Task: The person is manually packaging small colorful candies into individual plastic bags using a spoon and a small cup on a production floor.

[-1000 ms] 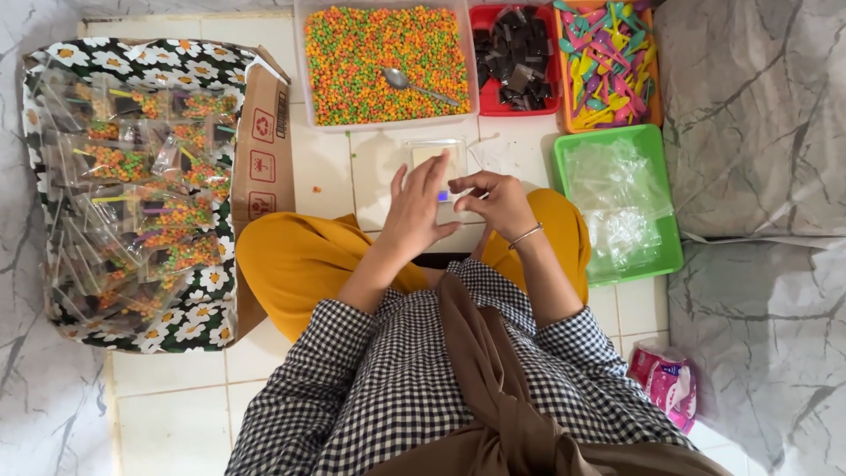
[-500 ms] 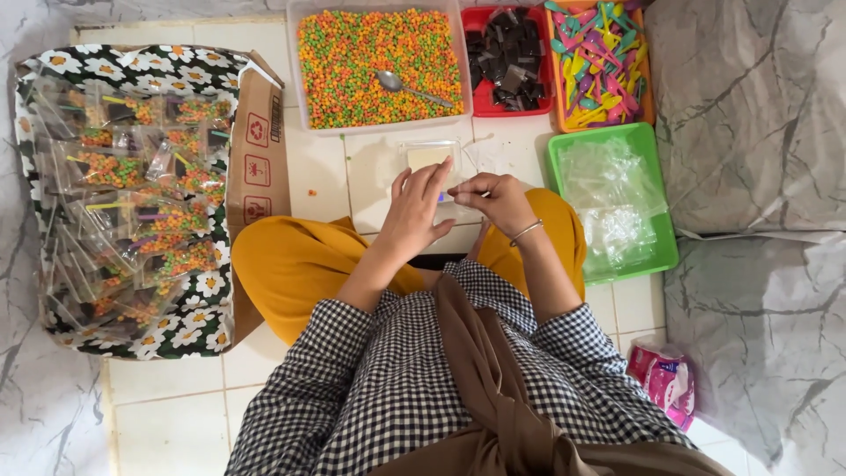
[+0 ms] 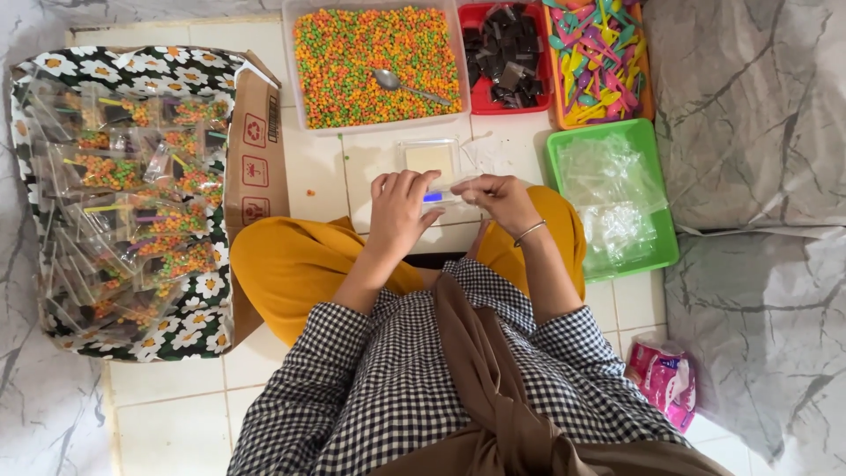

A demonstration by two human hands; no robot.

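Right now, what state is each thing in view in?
Left hand: touching the small clear bag.
Right hand: pinching the bag.
Small clear bag: held between both hands.
Clear tub: full of coloured pellets, spoon inside.
Green tray: holds empty bags.
Cardboard box: open, filled packets inside.

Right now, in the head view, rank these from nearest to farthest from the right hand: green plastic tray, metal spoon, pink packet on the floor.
1. Green plastic tray, just right of the right hand.
2. Metal spoon, up-left in the coloured bits.
3. Pink packet, lower right floor.
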